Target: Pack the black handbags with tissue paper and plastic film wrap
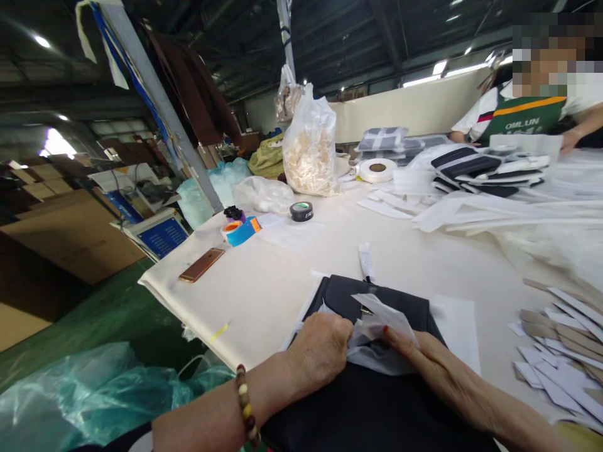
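A dark fabric piece [377,301] lies on the white table [282,276] right in front of me, with a crumpled white paper sheet [381,326] on top of it. My left hand [320,348] is closed, pinching the paper's left edge. My right hand [424,355] lies along the paper's right side, fingers pressed together on it. A small white tag or tube [365,260] lies just beyond the fabric.
A stack of white and tan cut strips [560,351] lies at the right. A phone [201,264], tape rolls [301,211], a blue-orange dispenser [241,230] and a bag of pale pieces [309,147] sit farther back. Another person [522,110] works at the far right by stacked dark-and-white pieces [466,166].
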Demonstrator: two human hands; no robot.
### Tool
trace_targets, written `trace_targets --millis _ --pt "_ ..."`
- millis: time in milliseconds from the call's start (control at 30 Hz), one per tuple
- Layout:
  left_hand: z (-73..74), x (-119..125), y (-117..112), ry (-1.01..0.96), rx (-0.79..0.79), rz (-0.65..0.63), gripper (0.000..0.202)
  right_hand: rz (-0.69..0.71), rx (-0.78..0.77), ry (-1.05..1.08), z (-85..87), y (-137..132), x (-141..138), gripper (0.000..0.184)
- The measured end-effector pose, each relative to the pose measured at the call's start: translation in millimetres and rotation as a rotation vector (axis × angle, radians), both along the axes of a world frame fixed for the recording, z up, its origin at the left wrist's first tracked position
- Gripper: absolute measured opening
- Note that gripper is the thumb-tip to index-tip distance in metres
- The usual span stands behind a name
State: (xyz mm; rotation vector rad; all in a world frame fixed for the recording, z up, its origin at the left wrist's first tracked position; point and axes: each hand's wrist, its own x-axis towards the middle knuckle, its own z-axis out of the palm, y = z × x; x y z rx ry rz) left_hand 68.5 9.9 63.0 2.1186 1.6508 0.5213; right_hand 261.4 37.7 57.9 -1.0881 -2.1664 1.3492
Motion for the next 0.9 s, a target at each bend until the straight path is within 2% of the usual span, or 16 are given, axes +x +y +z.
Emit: trace_targets --millis 200,333,467,567,733,900 --pt "-2.2 -1 2 -0.013 0.007 -0.053 0.026 0.026 0.062 -0.020 -5.7 4 -9 0.046" --pt "0.6 -2 2 -0.035 -0.024 -0.060 0.022 -0.010 0.085 -0.051 -7.8 5 -11 0.047" --pt "9.8 0 11 -0.183 -0.200 -0.012 0.012 -0.025 0.050 -0.045 -9.5 4 -9 0.045" --pt "11.6 3 21 -0.303 -0.331 -0.009 0.016 -0.035 0.006 -0.022 -7.8 3 -8 0.043" --pt "8.2 7 34 -0.411 -0.415 -0.049 0.019 -0.056 -0.071 0.022 -1.7 1 -10 0.043" --pt "16.2 15 43 -0.491 -0.516 -0.123 0.020 -0.049 -0.116 0.185 -1.9 1 -7 0.045"
